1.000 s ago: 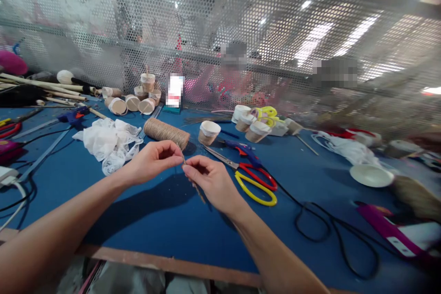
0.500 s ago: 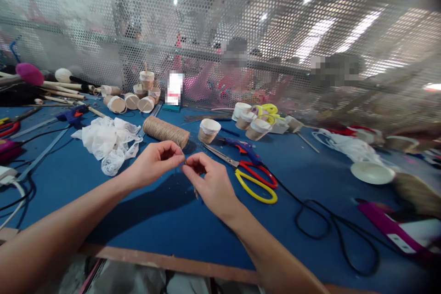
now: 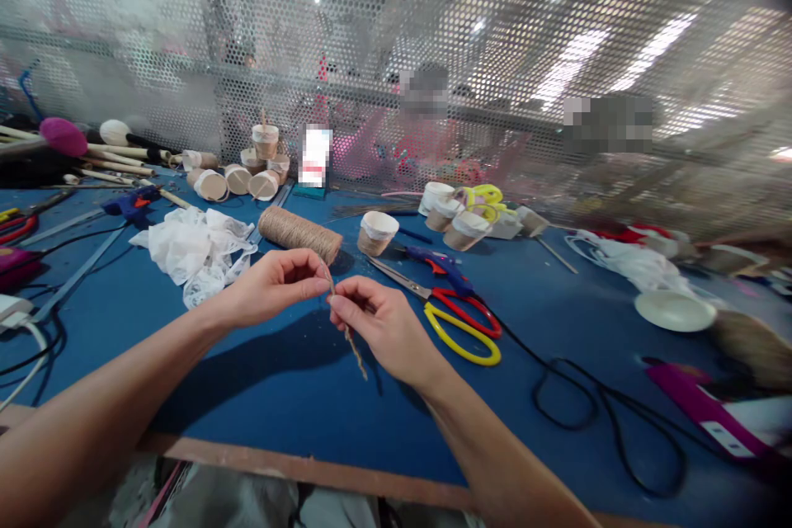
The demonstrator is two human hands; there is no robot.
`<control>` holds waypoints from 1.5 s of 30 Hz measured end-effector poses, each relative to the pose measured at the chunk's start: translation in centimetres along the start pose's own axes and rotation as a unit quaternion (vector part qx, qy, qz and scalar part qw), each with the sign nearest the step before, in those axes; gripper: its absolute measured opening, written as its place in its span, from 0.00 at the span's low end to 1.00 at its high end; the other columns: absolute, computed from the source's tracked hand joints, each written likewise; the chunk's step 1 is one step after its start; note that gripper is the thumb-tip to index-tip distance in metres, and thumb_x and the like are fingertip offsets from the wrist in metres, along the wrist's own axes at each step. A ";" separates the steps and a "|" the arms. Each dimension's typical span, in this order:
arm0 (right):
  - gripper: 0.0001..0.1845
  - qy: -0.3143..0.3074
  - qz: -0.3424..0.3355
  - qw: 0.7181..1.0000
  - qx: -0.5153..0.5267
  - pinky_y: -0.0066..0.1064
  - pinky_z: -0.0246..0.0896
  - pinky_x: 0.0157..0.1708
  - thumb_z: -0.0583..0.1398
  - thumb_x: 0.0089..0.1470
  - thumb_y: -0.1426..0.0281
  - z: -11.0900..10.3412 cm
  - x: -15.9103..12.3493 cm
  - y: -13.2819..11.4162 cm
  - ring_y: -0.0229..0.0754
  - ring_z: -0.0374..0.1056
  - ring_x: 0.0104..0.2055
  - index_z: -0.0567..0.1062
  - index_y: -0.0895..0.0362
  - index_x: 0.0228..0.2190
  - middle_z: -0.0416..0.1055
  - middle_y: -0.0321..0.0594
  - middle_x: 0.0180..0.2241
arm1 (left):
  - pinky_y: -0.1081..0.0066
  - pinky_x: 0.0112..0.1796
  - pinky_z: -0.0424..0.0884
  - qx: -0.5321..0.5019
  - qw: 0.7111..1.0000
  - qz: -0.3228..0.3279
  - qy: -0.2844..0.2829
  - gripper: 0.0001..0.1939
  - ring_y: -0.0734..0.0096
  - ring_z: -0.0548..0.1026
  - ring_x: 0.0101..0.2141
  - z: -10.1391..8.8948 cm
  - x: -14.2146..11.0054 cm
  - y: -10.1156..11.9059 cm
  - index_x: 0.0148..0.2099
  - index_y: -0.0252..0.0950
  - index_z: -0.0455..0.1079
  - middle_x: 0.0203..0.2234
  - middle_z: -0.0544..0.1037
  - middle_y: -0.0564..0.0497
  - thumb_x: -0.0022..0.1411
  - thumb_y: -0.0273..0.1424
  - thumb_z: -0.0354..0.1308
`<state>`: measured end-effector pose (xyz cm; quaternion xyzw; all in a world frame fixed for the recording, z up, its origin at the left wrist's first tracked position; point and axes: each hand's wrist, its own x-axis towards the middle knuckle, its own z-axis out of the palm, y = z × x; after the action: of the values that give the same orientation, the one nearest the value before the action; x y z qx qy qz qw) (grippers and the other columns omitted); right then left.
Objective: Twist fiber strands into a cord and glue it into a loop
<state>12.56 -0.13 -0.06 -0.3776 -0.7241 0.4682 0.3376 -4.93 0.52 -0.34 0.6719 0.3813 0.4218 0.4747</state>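
Observation:
Between my fingertips runs a short length of brown twine (image 3: 355, 351), its frayed end hanging below my right hand. My left hand (image 3: 281, 287) pinches the upper part of it, thumb against forefinger. Close beside, my right hand (image 3: 380, 322) is closed on the twine lower down. Just behind my hands lies a spool of jute twine (image 3: 300, 234) on its side. A small brown cup with a white rim (image 3: 377, 233) stands to its right. Scissors with red and yellow handles (image 3: 454, 318) lie open to the right of my right hand.
A blue glue gun (image 3: 442, 268) with a black cord lies behind the scissors. Crumpled white fabric (image 3: 195, 252) sits at left. Several small cups (image 3: 263, 184) are grouped by the perforated metal screen (image 3: 260, 33). At right are a white dish (image 3: 674, 310) and a magenta device (image 3: 699, 404).
More of the twine's loose end now hangs out below my right hand. Both hands stay close together in nearly the same place, and the view has shifted slightly.

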 end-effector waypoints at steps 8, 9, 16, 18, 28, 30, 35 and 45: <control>0.04 0.117 -0.055 0.978 -0.162 0.26 0.58 0.25 0.59 0.48 0.70 0.7 0.1 1.0 0.34 0.61 0.23 0.68 0.57 0.24 0.65 0.33 0.21 | 0.75 0.26 0.60 0.029 0.998 -0.023 0.049 0.08 0.78 0.63 0.24 1.2 -0.1 -0.7 0.28 0.32 0.65 0.22 0.68 0.55 0.53 0.34 0.54; 0.05 0.122 -0.068 0.974 -0.181 0.27 0.58 0.25 0.58 0.49 0.71 0.8 0.1 1.1 0.35 0.61 0.23 0.68 0.57 0.24 0.65 0.34 0.21 | 0.75 0.26 0.60 0.031 0.998 -0.024 0.054 0.08 0.77 0.63 0.24 1.2 -0.1 -0.7 0.28 0.33 0.65 0.22 0.68 0.55 0.53 0.34 0.54; 0.06 0.079 -0.034 0.991 -0.100 0.26 0.59 0.23 0.57 0.50 0.68 0.6 -0.1 0.5 0.34 0.62 0.22 0.69 0.57 0.25 0.65 0.33 0.20 | 0.74 0.28 0.63 0.022 0.999 -0.018 0.029 0.07 0.76 0.65 0.26 0.6 0.0 -0.2 0.28 0.32 0.66 0.23 0.70 0.54 0.52 0.32 0.56; 0.05 0.063 -0.020 0.996 -0.064 0.26 0.61 0.24 0.57 0.50 0.69 0.6 -0.1 0.3 0.34 0.63 0.22 0.68 0.57 0.25 0.65 0.33 0.20 | 0.74 0.29 0.63 0.020 1.000 -0.017 0.016 0.07 0.76 0.65 0.26 0.3 0.0 0.0 0.28 0.32 0.66 0.23 0.69 0.54 0.52 0.32 0.56; 0.05 0.099 -0.035 0.987 -0.122 0.27 0.60 0.25 0.59 0.48 0.69 0.5 0.1 0.5 0.35 0.63 0.23 0.69 0.57 0.24 0.68 0.35 0.21 | 0.75 0.27 0.60 0.023 0.999 -0.024 0.042 0.08 0.77 0.63 0.24 0.8 -0.1 -0.5 0.28 0.33 0.65 0.22 0.67 0.55 0.53 0.34 0.55; 0.05 0.129 -0.062 0.975 -0.168 0.27 0.59 0.26 0.59 0.48 0.70 0.6 0.1 0.7 0.35 0.62 0.23 0.69 0.57 0.23 0.68 0.35 0.22 | 0.75 0.26 0.60 0.032 0.998 -0.025 0.057 0.08 0.77 0.63 0.24 1.0 -0.1 -0.5 0.28 0.33 0.65 0.21 0.67 0.56 0.53 0.34 0.55; 0.06 0.103 -0.047 0.985 -0.128 0.27 0.58 0.24 0.57 0.51 0.69 0.6 0.1 0.7 0.35 0.61 0.22 0.69 0.57 0.25 0.67 0.35 0.21 | 0.74 0.29 0.61 0.027 0.999 -0.012 0.038 0.07 0.76 0.65 0.25 0.8 0.0 -0.1 0.29 0.33 0.66 0.23 0.69 0.54 0.52 0.33 0.56; 0.07 0.016 0.015 0.999 0.027 0.24 0.59 0.23 0.57 0.51 0.67 0.1 0.2 0.4 0.32 0.60 0.22 0.68 0.58 0.26 0.66 0.33 0.21 | 0.73 0.32 0.64 -0.012 1.000 -0.007 0.024 0.05 0.76 0.67 0.27 0.4 0.2 -0.2 0.29 0.33 0.66 0.24 0.71 0.54 0.51 0.30 0.56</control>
<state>12.50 0.11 -0.45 -0.3868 -0.6998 0.4863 0.3524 -4.51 0.57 -0.55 0.6531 0.3921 0.4388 0.4766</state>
